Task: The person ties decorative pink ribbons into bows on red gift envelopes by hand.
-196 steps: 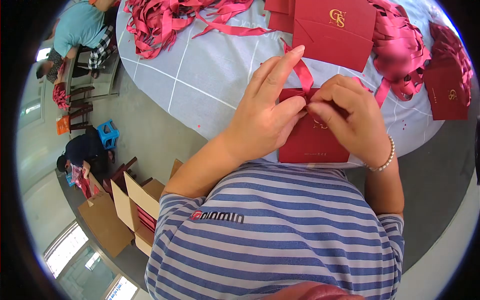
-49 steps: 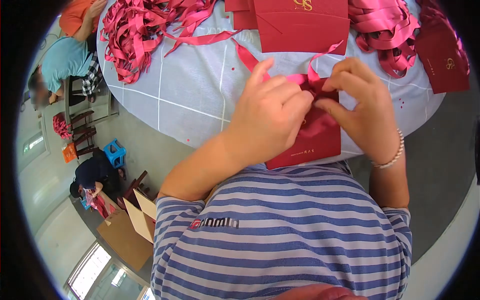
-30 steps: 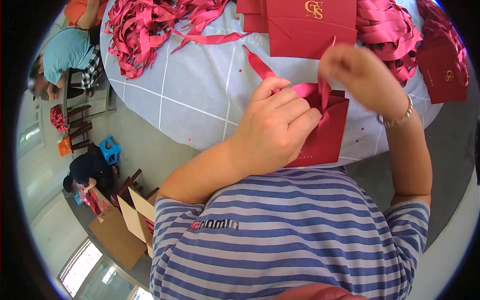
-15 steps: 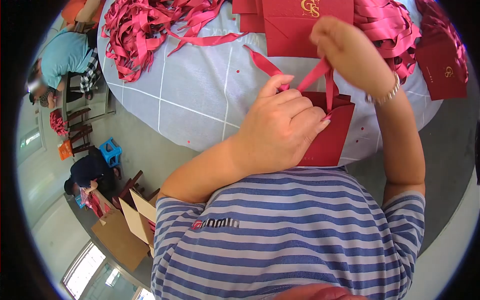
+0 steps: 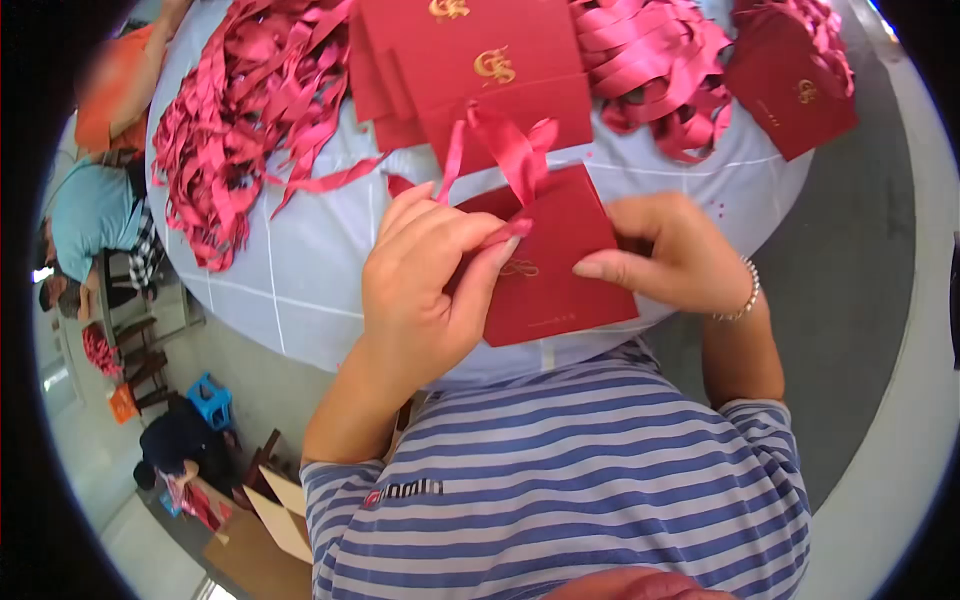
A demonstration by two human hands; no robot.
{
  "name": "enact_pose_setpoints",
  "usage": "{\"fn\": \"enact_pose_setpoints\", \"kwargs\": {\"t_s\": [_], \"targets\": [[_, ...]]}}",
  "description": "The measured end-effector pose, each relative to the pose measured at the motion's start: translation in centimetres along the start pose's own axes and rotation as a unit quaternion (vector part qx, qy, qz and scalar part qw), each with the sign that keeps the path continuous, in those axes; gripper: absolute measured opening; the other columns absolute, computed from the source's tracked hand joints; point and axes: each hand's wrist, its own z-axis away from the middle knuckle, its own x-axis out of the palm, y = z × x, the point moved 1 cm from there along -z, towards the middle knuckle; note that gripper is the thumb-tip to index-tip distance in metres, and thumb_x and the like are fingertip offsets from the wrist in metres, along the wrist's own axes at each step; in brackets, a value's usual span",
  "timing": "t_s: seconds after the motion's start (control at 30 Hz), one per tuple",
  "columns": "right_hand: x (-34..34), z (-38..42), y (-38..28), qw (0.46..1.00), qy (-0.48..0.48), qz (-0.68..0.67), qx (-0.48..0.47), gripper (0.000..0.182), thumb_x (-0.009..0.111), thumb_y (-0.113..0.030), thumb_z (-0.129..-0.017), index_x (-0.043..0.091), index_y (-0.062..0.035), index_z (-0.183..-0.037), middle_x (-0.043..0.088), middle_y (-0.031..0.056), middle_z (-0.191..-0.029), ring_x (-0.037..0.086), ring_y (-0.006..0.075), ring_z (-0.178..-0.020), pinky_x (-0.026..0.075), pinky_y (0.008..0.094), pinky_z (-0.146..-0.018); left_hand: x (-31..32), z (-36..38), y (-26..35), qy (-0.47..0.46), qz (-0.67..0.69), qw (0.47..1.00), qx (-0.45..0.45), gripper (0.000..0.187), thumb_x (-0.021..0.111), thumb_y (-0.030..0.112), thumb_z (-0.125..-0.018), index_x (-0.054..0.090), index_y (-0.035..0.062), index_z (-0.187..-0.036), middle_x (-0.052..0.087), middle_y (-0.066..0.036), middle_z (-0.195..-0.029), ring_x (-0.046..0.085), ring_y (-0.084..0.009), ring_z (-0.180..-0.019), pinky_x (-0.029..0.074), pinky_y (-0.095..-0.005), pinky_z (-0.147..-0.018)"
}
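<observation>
A small dark-red paper gift bag (image 5: pixel 570 295) with gold print lies slightly tilted at the table's near edge, in front of my shirt. A glossy pink-red ribbon (image 5: pixel 520 165) rises in a loop above its top. My left hand (image 5: pixel 430 270) is closed at the bag's left side, thumb and index finger pinching a ribbon end across the bag's front. Gripping the bag's right edge, my right hand (image 5: pixel 685 250) has its thumb on the front face and its fingers behind, partly hidden.
Flat red bags (image 5: pixel 500 100) with gold letters are stacked beyond. Heaps of ribbon lie left (image 5: pixel 240 130) and right (image 5: pixel 655 70), with another red bag (image 5: pixel 790 105) at far right. Several people, a blue stool (image 5: pixel 210 400) and a cardboard box (image 5: pixel 275 515) are on the left.
My right hand has let go of the raised ribbon and come down onto the bag's right edge. My left hand has turned, still pinching ribbon. The bag's front now faces up more.
</observation>
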Motion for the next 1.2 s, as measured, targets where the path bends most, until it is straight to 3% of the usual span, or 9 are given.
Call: {"fn": "enact_pose_setpoints", "kwargs": {"t_s": [0.13,0.2,0.33,0.67,0.73,0.77,0.8,0.97,1.2], "targets": [[-3.1,3.1,0.6,0.976,0.206,0.052,-0.045,0.026,0.076,-0.008,-0.09,0.058,0.002,-0.075,0.044,0.0017,-0.066,0.037,0.009,-0.062,0.032,0.0293,-0.053,0.2,-1.6,0.3,0.051,-0.052,0.996,0.048,0.056,0.08,0.006,-0.078,0.061,0.0016,-0.13,0.055,-0.02,-0.136,0.053,-0.0363,-0.12,0.043,-0.0435,-0.101],[-5.3,4.8,0.3,0.927,0.369,-0.059,-0.013,0.007,0.072,-0.004,-0.094,0.07,0.0012,-0.089,0.057,-0.01,-0.079,0.043,0.0007,-0.067,0.035,0.0198,-0.057,0.4,-2.1,-0.3,0.063,-0.041,0.996,0.038,0.055,0.079,0.006,-0.078,0.061,0.0012,-0.13,0.054,-0.02,-0.137,0.053,-0.0354,-0.121,0.043,-0.0432,-0.102],[-12.9,6.8,4.6,0.833,0.549,0.055,-0.031,0.018,0.069,-0.018,-0.099,0.074,-0.001,-0.105,0.062,-0.0078,-0.082,0.045,0.0009,-0.067,0.036,0.019,-0.059,0.8,-2.1,-1.7,0.002,-0.038,0.999,0.014,0.047,0.08,0.006,-0.079,0.065,0.0028,-0.123,0.056,-0.017,-0.136,0.054,-0.0348,-0.123,0.044,-0.0431,-0.103],[-19.5,7.1,14.6,0.815,0.552,0.128,0.124,0.035,0.077,-0.032,-0.092,0.071,-0.0009,-0.107,0.065,0.0005,-0.08,0.053,0.0075,-0.067,0.045,0.0236,-0.064,0.8,-5.0,-5.7,-0.002,-0.254,0.967,0.027,0.061,0.082,0.022,-0.08,0.058,0.0035,-0.133,0.047,-0.023,-0.144,0.041,-0.0433,-0.133,0.037,-0.0509,-0.11],[-18.6,6.7,13.9,0.605,0.671,0.424,0.057,0.037,0.08,-0.034,-0.088,0.07,-0.0012,-0.102,0.063,0.0012,-0.078,0.054,0.009,-0.066,0.047,0.0253,-0.064,0.9,-6.0,-6.8,0.004,-0.269,0.963,0.035,0.065,0.082,0.025,-0.079,0.056,0.0026,-0.135,0.047,-0.024,-0.145,0.041,-0.0437,-0.133,0.037,-0.0515,-0.11],[-17.6,6.5,13.0,0.566,0.688,0.454,0.022,0.033,0.083,-0.03,-0.086,0.068,-0.0017,-0.094,0.06,0.0015,-0.075,0.053,0.009,-0.065,0.046,0.0258,-0.061,0.9,-6.4,-7.2,0.009,-0.277,0.959,0.049,0.07,0.083,0.029,-0.079,0.054,0.0017,-0.137,0.046,-0.025,-0.145,0.041,-0.0441,-0.133,0.037,-0.052,-0.11],[-16.2,6.2,12.0,0.569,0.687,0.451,0.019,0.033,0.083,-0.03,-0.086,0.068,-0.0017,-0.094,0.06,0.0015,-0.075,0.053,0.009,-0.065,0.046,0.0258,-0.061,1.0,-6.5,-7.7,-0.004,-0.295,0.954,0.047,0.077,0.084,0.035,-0.077,0.053,0.0004,-0.138,0.046,-0.025,-0.145,0.041,-0.0434,-0.134,0.037,-0.0523,-0.11],[-9.0,4.1,9.2,0.847,0.475,0.238,-0.012,0.022,0.081,-0.017,-0.086,0.068,-0.0035,-0.098,0.06,0.0017,-0.076,0.052,0.0086,-0.063,0.044,0.0254,-0.058,1.4,-7.0,-7.3,-0.008,-0.288,0.956,0.05,0.082,0.089,0.034,-0.071,0.053,0.0012,-0.137,0.051,-0.023,-0.135,0.044,-0.0409,-0.129,0.039,-0.05,-0.107],[-4.1,1.5,8.4,0.891,0.314,0.327,-0.032,0.019,0.072,-0.003,-0.085,0.067,-0.0011,-0.103,0.067,0.0155,-0.086,0.065,0.0312,-0.074,0.052,0.0361,-0.067,0.9,-5.1,-6.0,-0.029,-0.234,0.971,0.036,0.085,0.092,0.029,-0.066,0.053,-0.0012,-0.135,0.053,-0.018,-0.128,0.049,-0.037,-0.12,0.044,-0.0448,-0.103]]}}
